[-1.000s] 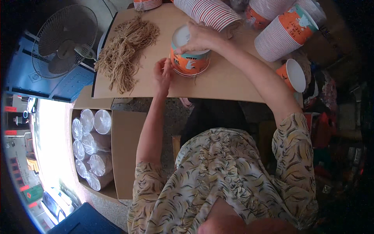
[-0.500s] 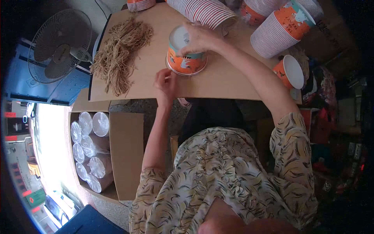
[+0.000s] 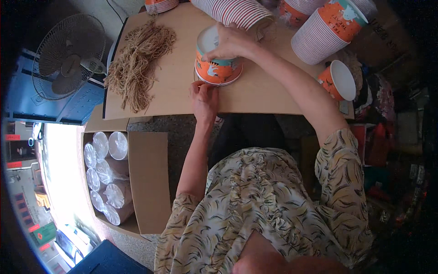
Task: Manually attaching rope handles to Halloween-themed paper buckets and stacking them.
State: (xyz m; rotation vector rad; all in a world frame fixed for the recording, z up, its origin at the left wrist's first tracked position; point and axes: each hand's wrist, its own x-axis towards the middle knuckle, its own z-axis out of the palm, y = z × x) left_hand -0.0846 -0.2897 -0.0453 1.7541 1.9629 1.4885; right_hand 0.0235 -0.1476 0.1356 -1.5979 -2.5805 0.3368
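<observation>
An orange paper tub (image 3: 218, 72) with a teal band and white ghost figures stands upside down on the cardboard-topped table. My right hand (image 3: 232, 43) spans its upturned base, thumb on the near side and fingers over the far side. Close to the tub's lower left rim is my left hand (image 3: 205, 100), its fingers bent and pinched together. A thin line like a cord runs down the tub's left side towards those fingertips; what they pinch is too small to make out. To the left lies a bundle of tan cords (image 3: 139, 61).
Nested stacks of paper tubs (image 3: 319, 43) lie at the back and right. A single orange tub (image 3: 340, 81) rests on its side near the right edge. Left of the table are a fan (image 3: 70, 59) and an open carton (image 3: 150, 182) of plastic-wrapped stacks.
My left hand has moved right and in against the tub's near rim, its fingers closing. My right hand keeps its hold on the tub, which has barely moved.
</observation>
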